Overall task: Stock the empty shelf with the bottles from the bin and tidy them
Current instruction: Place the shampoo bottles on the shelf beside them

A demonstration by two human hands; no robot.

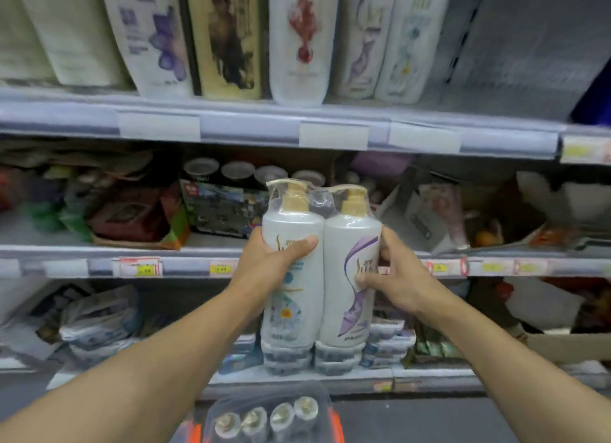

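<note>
I hold up a shrink-wrapped twin pack of white pump bottles [322, 297] with gold pumps in front of the shelves. My left hand [271, 261] grips the left bottle, thumb across its front. My right hand [395, 277] grips the right bottle with the purple swirl label, fingers round its side. The pack stands upright, level with the middle shelf. Below, at the bottom edge, the orange bin [267, 419] holds more wrapped bottles [264, 419], their caps facing up. On the top shelf [264, 118] stand several tall white bottles [301, 42], with a bare stretch [515, 52] at their right.
The middle shelf [99, 254] carries cartons, boxes and cluttered packets. The lower shelf holds plastic-wrapped packs [99, 317] at left and a cardboard box [568, 343] at right. Price tags run along the shelf edges.
</note>
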